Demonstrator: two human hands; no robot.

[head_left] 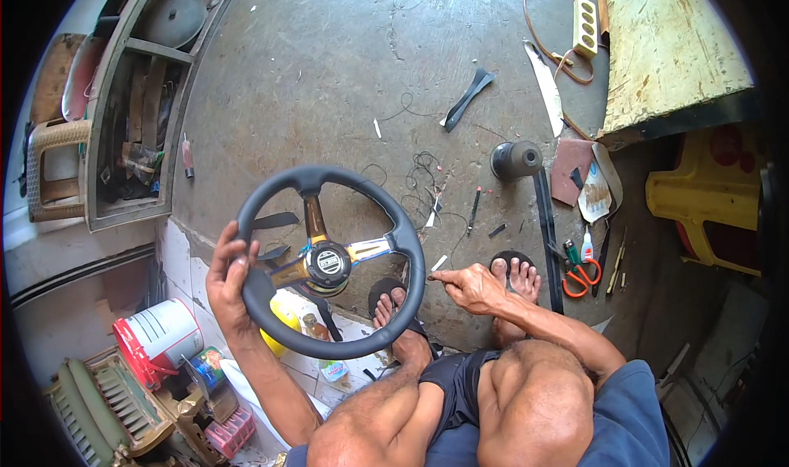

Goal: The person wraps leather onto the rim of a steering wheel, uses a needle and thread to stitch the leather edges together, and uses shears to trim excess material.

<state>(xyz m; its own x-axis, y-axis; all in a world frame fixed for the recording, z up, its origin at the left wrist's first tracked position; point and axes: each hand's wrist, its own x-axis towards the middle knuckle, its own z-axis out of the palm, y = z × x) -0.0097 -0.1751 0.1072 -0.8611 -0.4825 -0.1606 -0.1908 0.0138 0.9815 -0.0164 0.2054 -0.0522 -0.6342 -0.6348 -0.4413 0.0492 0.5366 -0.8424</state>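
Closest in, the person's bare knees (526, 393) rose from the lower edge, with dark shorts (454, 391) between them. Just beyond, the left hand (230, 284) was grasping the left side of the rim of a black steering wheel (329, 263), which lay in front of the left knee and partly covered a yellow rounded object (283, 323). The right hand (475, 289) was near the wheel's right side, its fingers bent and the index finger reaching toward the rim; whether it pinched anything small I could not tell. A white and red bucket (164, 335) lay on its side at the left.

Both feet (519, 278) rested on dark sandals. To their right, orange-handled scissors (581, 271) lay beside a small white bottle (587, 247), and long black strips (546, 220) ran along the floor (329, 97). Farther out came a slim dark tool (474, 210), loose thread (422, 175) and an upright black cylinder (516, 160). Beyond these lay a pinched black piece (467, 99), and farthest, at the upper right, a pale socket strip (585, 25) with a brown cord.
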